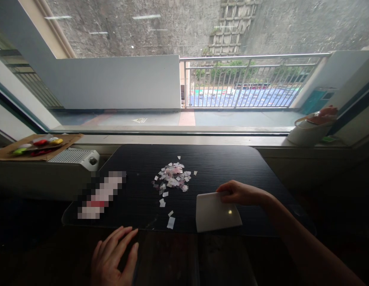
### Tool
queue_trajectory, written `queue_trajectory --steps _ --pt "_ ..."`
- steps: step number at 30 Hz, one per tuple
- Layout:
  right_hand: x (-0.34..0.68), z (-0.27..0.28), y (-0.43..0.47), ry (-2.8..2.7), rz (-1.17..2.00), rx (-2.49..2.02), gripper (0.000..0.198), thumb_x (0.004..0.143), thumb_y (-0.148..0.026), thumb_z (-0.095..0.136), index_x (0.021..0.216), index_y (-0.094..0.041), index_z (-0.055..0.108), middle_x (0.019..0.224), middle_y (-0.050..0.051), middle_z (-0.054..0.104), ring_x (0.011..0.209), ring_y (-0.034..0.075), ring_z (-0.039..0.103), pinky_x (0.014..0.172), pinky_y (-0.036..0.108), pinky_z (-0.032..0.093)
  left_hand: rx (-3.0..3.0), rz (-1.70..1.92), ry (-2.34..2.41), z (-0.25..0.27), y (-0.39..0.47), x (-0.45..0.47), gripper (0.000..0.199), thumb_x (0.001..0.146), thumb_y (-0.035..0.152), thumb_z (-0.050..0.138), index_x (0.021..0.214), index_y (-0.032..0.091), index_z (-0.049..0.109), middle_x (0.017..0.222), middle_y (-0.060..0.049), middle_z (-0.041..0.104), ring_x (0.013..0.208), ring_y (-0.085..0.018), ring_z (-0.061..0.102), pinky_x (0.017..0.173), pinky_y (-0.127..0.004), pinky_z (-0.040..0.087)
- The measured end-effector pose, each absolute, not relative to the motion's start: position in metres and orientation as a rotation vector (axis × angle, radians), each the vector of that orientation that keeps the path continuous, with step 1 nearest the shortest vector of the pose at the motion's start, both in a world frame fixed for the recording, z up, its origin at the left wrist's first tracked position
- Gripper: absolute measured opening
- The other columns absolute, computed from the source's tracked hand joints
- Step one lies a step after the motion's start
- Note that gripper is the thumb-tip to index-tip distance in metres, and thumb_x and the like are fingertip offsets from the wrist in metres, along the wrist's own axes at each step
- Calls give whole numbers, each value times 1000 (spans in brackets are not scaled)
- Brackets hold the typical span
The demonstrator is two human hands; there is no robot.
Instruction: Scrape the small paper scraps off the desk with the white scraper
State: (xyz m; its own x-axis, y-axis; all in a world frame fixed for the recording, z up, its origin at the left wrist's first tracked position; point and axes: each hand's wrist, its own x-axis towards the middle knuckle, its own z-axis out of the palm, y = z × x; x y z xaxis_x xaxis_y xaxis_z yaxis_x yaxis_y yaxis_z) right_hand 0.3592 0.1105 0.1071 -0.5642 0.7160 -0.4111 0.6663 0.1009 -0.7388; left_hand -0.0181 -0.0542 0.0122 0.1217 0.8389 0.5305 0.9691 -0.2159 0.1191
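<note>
Near the front rim of the dark worktop (232, 163), the white object (217, 218) is suspended or propped below the right grip (239, 192); which of the two cannot be told. If its pinched edge were let slip, it could be tipped over that rim. The pile of paper scraps (174, 174), left of the right grip and slightly beyond it, could be scattered by a brisk sweep or a draught, the pieces being judged light. The larger loose scrap (170, 223), between the two grips, could be brushed off the rim by either.

By the right grip, the object's upper edge is pinched between thumb and fingers. By the left grip (114, 254), fingers loosely spread at the rim, nothing is held; contact cannot be told.
</note>
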Motion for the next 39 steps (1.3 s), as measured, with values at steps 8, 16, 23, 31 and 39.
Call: queue_trajectory --steps 8,16,23,31,39 --pt "377 110 85 -2225 1540 -1407 27 75 -24 59 95 -11 72 80 4 73 73 20 65 60 24 48 -2132 -767 -1769 15 -53 -14 24 87 28 50 109 27 58 108 -6 68 103 -25 62 90 -43 37" --pt "321 100 79 -1917 1180 -1289 41 84 -36 56 115 -11 66 99 12 75 89 27 70 81 38 56 -2117 -679 -1869 12 -56 -3 28 87 26 49 113 27 60 112 -5 67 108 -24 60 97 -45 35" --pt "269 106 78 -2195 832 -1101 31 88 -19 46 109 -17 69 103 10 74 90 24 70 79 34 55 -2086 -690 -1929 10 -62 -9 30 84 26 52 112 28 63 112 -6 68 107 -26 61 95 -48 39" --pt "285 113 79 -2242 728 -1150 31 89 -21 44 108 -14 68 101 11 75 90 24 70 78 34 54 -2067 -712 -1980 11 -60 -3 29 85 25 51 111 27 64 111 -6 67 107 -26 61 96 -49 39" --pt "281 108 79 -2284 810 -1167 32 87 -24 46 107 -16 70 103 11 75 90 26 70 78 35 54 -2064 -744 -1967 15 -63 -3 30 84 24 52 112 28 63 112 -6 67 108 -26 60 97 -49 38"
